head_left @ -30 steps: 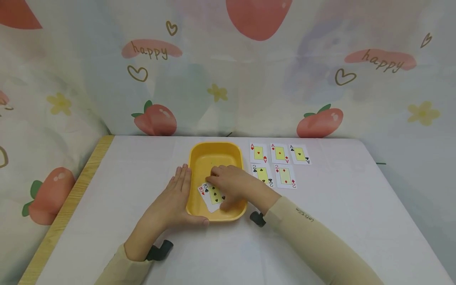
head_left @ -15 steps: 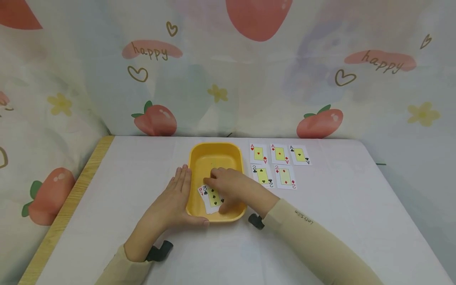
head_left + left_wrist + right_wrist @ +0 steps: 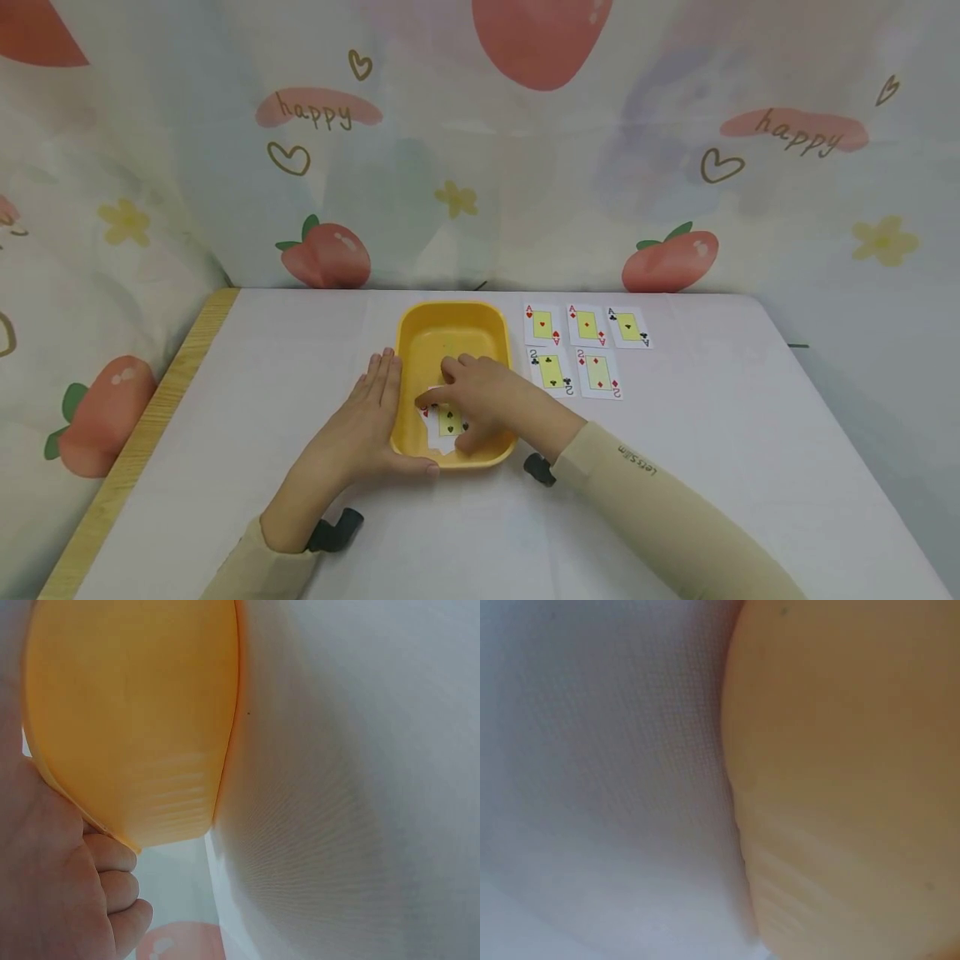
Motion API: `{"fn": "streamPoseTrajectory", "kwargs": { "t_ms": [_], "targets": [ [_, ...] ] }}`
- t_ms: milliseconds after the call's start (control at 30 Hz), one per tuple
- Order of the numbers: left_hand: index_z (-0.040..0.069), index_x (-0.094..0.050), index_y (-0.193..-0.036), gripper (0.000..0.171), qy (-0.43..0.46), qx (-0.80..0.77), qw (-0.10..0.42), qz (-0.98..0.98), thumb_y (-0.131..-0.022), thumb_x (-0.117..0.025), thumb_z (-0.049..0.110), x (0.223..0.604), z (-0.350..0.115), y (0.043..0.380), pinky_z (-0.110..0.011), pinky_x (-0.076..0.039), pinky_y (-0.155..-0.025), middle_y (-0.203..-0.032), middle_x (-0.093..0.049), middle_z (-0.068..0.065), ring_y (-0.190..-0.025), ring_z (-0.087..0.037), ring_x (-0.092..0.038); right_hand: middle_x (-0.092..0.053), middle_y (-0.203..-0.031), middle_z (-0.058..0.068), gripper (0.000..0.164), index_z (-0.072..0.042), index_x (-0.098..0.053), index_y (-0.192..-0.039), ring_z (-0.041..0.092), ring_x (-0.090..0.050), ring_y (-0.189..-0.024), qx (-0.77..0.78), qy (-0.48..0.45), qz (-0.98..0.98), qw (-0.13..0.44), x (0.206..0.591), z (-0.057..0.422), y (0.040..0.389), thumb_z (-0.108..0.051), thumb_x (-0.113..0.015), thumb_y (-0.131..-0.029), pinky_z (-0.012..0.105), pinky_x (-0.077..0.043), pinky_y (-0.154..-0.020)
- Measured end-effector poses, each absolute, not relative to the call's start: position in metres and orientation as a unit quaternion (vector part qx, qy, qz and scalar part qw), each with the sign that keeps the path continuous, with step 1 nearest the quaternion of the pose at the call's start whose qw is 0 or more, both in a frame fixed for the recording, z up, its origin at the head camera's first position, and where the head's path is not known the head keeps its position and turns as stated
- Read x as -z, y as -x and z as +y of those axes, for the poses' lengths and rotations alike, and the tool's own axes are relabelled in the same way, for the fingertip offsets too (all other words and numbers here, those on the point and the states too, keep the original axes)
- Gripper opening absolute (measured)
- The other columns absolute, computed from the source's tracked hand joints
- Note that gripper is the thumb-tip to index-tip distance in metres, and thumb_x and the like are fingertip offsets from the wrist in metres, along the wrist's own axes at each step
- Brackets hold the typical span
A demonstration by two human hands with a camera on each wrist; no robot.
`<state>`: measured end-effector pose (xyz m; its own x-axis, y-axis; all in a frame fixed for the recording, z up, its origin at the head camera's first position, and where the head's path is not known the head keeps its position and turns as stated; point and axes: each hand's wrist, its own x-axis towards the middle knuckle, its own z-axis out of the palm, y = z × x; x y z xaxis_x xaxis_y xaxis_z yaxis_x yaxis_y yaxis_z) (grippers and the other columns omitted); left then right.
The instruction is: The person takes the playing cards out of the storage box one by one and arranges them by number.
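My left hand lies along the left side of a yellow plastic tray, its fingers straight against the rim and the thumb along the near edge. The left wrist view shows part of this hand against the tray's outer wall. Inside the tray, my right hand reaches over a small fanned pile of playing cards. Its index finger stretches across their upper left corner, and the thumb touches their right side. The right hand partly covers the cards. Only the tray wall and white cloth show in the right wrist view.
Right of the tray, cards lie face up in two rows. The far row has an ace of hearts, ace of diamonds and ace of clubs. The near row has a two of clubs and two of diamonds.
My right index finger has moved left and toward me over the cards, covering their upper left corner. The cards in the tray have shifted slightly. My left hand and the tray stay put.
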<state>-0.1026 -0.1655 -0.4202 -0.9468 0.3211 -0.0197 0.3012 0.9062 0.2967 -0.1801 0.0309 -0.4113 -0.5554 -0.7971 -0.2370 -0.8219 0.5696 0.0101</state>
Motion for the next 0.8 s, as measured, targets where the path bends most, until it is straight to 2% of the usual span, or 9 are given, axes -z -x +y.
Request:
{"fn": "streamPoseTrajectory", "kwargs": {
  "t_ms": [200,467,800],
  "targets": [
    [0.003,0.003,-0.146,0.139,-0.163,-0.145,0.034,0.975,-0.051,-0.052,0.088,0.4206,-0.1662,0.1019,-0.043,-0.015,-0.111,-0.153,0.006,-0.012,-0.14,-0.025,0.005,-0.043,-0.112,-0.003,0.066,-0.042,-0.046,-0.126,0.015,-0.037,-0.092,-0.044,0.45,0.885,0.108,0.414,0.0305,0.1817,-0.047,-0.072,-0.066,0.03,-0.04,-0.08],
    [0.003,0.005,-0.146,0.14,-0.16,-0.142,0.038,0.976,-0.05,-0.05,0.089,0.4218,-0.1662,0.1026,-0.043,-0.015,-0.111,-0.153,0.007,-0.012,-0.14,-0.025,0.006,-0.041,-0.114,-0.004,0.069,-0.033,-0.04,-0.13,0.014,-0.038,-0.094,-0.005,0.426,0.898,0.108,0.4143,0.0324,0.1818,-0.041,-0.072,-0.069,0.025,-0.045,-0.078],
    [0.004,0.005,-0.146,0.14,-0.158,-0.136,0.033,0.977,-0.05,-0.047,0.091,0.4243,-0.1674,0.1032,-0.043,-0.016,-0.111,-0.153,0.008,-0.011,-0.14,-0.025,0.006,-0.044,-0.112,-0.004,0.07,-0.024,-0.045,-0.129,0.011,-0.04,-0.093,0.011,0.41,0.906,0.102,0.4159,0.0328,0.1833,-0.048,-0.068,-0.068,0.025,-0.044,-0.082]
  ]
}}
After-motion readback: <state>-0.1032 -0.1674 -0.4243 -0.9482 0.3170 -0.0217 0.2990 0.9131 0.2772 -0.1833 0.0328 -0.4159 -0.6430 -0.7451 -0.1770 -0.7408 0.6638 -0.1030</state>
